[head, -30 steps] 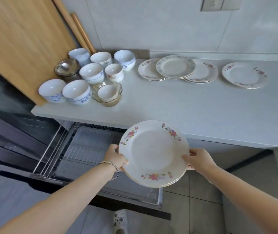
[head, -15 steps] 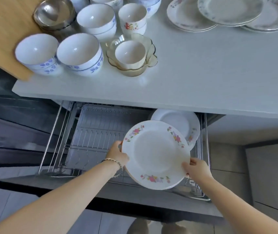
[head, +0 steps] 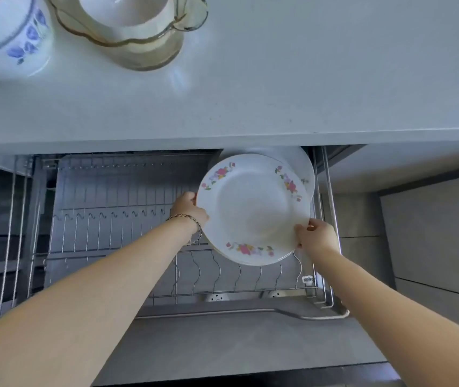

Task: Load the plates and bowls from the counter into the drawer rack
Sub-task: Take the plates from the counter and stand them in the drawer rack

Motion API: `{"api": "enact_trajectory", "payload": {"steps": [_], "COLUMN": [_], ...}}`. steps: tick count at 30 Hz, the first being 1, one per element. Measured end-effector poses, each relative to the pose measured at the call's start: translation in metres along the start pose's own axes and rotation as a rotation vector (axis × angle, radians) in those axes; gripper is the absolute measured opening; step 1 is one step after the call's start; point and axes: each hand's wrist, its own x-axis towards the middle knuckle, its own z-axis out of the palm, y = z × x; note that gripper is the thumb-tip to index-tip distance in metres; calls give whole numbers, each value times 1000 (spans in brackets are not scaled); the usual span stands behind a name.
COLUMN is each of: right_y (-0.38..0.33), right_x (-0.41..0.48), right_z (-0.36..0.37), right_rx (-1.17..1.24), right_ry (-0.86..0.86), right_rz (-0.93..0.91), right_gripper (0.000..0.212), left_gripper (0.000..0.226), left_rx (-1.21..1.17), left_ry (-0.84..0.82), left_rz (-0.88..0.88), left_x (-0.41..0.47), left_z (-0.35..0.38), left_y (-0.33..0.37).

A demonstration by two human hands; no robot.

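We hold a flowered plate between both hands over the open drawer rack. Our left hand grips the plate's left rim, the fingers curled behind the edge and the thumb toward us, with a braided bracelet round the wrist. Our right hand pinches the lower right rim, its fingers closed on the edge. Below the top rim we can make out further rim edges, so there seems to be more than one plate in the grip, though we cannot tell how many. The plate is tilted, its face toward us, above the right-hand part of the rack, over the row of wavy wire dividers; whether its lower edge touches the wires we cannot tell. Just behind it, at the back right of the rack and partly under the worktop, another plate stands on edge. The left part of the rack shows bare wire prongs. On the worktop above, at the top left, sit a white bowl with blue flowers and, just beside it, a scalloped glass bowl with a small white bowl nested inside it.
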Motion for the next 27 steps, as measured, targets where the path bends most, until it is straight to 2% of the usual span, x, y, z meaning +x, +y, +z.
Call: {"api": "enact_trajectory", "payload": {"steps": [6, 10, 13, 20, 23, 27], "right_y": [-2, -9, -16, -29, -34, -26], "right_x": [18, 26, 35, 47, 42, 33], "right_z": [3, 5, 10, 6, 7, 7], "right_rx": [30, 19, 25, 44, 68, 78], "right_ry": [66, 103, 106, 72, 101, 69], "right_rz": [20, 17, 48, 85, 87, -2], "right_gripper": [11, 25, 15, 20, 40, 42], "left_gripper": [41, 39, 42, 51, 53, 55], "left_rx": [24, 24, 22, 7, -170, -315], "left_ry": [51, 109, 126, 10, -69, -159], "left_rz": [29, 67, 43, -12, -91, -118], "left_x": [13, 20, 21, 33, 36, 30], "left_z": [12, 16, 19, 26, 27, 27], "left_y": [13, 21, 30, 43, 50, 50]}}
